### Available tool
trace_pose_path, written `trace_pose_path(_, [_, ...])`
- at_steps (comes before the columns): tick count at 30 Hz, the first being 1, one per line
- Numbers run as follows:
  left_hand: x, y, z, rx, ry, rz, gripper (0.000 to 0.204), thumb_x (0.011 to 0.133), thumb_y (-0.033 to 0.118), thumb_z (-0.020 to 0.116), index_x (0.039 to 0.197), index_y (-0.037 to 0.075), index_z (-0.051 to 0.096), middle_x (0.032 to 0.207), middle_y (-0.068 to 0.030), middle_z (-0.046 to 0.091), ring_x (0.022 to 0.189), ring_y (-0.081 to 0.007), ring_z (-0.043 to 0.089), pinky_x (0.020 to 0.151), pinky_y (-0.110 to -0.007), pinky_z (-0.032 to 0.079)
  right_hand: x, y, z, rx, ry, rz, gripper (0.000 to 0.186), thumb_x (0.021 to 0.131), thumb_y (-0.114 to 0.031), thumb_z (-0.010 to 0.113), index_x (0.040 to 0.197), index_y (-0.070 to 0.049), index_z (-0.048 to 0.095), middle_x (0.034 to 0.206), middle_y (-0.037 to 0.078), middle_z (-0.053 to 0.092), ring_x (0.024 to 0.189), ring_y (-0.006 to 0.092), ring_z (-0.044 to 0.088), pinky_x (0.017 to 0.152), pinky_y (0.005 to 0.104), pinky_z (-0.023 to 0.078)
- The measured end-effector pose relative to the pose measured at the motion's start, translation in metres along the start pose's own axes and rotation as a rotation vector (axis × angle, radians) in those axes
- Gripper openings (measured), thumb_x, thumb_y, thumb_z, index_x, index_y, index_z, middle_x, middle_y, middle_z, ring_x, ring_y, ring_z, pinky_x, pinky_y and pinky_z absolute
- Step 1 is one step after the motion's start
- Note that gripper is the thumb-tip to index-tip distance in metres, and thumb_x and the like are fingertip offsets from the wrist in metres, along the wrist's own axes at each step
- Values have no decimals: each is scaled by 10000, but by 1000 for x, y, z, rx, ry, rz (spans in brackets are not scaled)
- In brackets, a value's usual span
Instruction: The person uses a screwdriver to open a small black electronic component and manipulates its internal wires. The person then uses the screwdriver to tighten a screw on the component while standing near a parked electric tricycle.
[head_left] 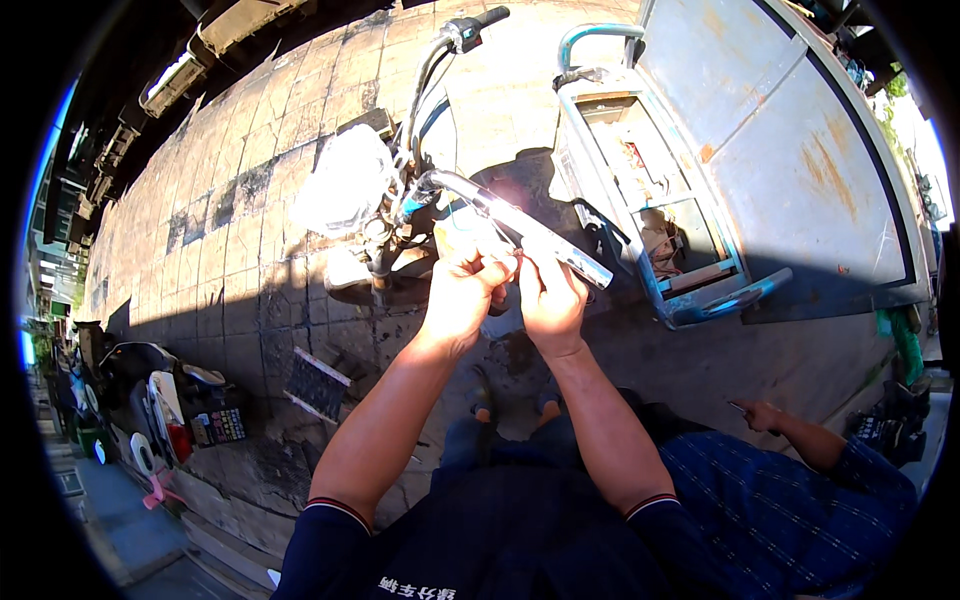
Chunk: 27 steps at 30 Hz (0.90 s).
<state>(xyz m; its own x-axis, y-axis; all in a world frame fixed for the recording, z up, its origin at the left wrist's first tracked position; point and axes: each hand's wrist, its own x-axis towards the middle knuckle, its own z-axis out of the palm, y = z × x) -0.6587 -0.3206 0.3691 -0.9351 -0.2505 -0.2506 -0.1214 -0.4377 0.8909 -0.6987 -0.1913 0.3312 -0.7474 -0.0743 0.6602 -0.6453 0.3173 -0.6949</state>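
Observation:
My left hand and my right hand meet just below a bare metal handlebar. The fingers of both are pinched together, fingertips almost touching. What sits between them is too small and glare-lit to name, though thin wire-like strands show close by. This handlebar half slants down to the right and has no grip on its end. The other half rises away from me to a black grip with a switch housing. A crumpled clear plastic cover wraps the front of the vehicle.
A blue-edged seat frame with an open compartment stands to the right, before a grey metal cargo box. Beside me on the right is a person in a dark plaid shirt, one hand extended. Parked scooters stand at the left.

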Motion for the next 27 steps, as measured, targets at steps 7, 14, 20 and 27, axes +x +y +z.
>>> trace_pose_path(7, [2, 2, 0, 5, 1, -2, 78, 920, 7, 713, 992, 31, 727, 746, 7, 638, 591, -60, 525, 544, -219, 426, 1, -2, 0, 79, -20, 17, 126, 938, 31, 649, 1050, 43, 705, 938, 166, 736, 799, 292, 719, 746, 373, 575])
trace_pose_path(14, [5, 10, -15, 21, -84, -7, 97, 942, 5, 669, 1002, 12, 744, 807, -24, 684, 624, -81, 553, 572, -226, 448, -8, -16, 13, 344, -98, 382, 68, 990, -11, 578, 1014, 22, 632, 798, 57, 638, 584, 139, 583, 553, 286, 488])
trace_pose_path(20, [12, 15, -23, 107, -118, 10, 104, 950, -1, 650, 1000, 7, 741, 790, -21, 671, 620, -76, 531, 567, -226, 427, 15, -10, 2, 1476, -354, 1301, 235, 1030, -208, 512, 852, -72, 584, 668, -15, 510, 482, 101, 441, 433, 242, 319])
trace_pose_path(27, [12, 22, -14, 139, -110, -3, 87, 957, 12, 640, 976, 13, 725, 750, 9, 622, 589, -54, 490, 540, -212, 392, -16, -13, 10, 317, -13, 402, 165, 950, 27, 656, 1114, 38, 659, 886, 89, 680, 678, 160, 641, 618, 277, 528])
